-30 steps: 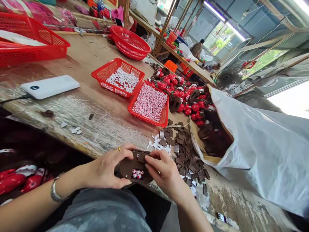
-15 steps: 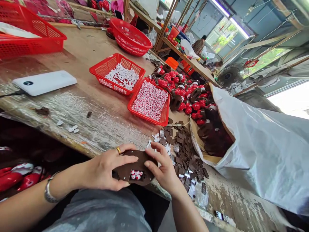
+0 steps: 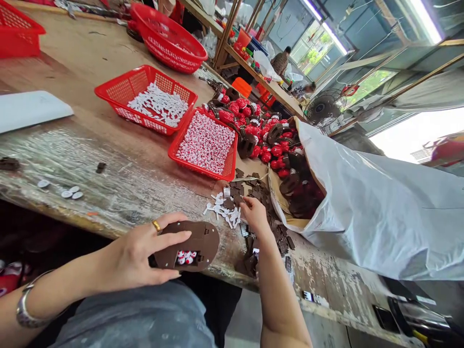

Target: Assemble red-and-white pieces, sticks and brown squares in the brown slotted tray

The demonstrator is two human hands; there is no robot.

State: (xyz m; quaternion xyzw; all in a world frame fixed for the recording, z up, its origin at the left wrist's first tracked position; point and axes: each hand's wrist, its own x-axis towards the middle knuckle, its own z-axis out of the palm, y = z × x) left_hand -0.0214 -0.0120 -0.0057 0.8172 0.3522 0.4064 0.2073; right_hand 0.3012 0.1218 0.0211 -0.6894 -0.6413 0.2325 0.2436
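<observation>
My left hand [image 3: 150,251] grips a dark brown oval toy base [image 3: 206,237] near the table's front edge, with its flat underside facing up. Small red-and-white balls [image 3: 186,256] show inside a rectangular opening in that base. To the right, my right hand [image 3: 254,212] is over a pile of small flat brown plastic covers [image 3: 281,237], its fingers pinched together at the far side of the pile. What lies between those fingertips is too small to tell. Loose white plastic pieces [image 3: 224,209] lie just left of the right hand.
Beyond my hands stand a red basket of red-and-white balls [image 3: 232,169] and a red basket of white pieces [image 3: 108,94]. A large white sack [image 3: 362,203] spills red-and-brown toys [image 3: 250,121] on the right. A white power bank [image 3: 32,110] lies left. People sit farther back.
My right hand has let go of the brown toy base and moved right and away from me to the brown covers. My left hand keeps holding the base. The view has shifted right.
</observation>
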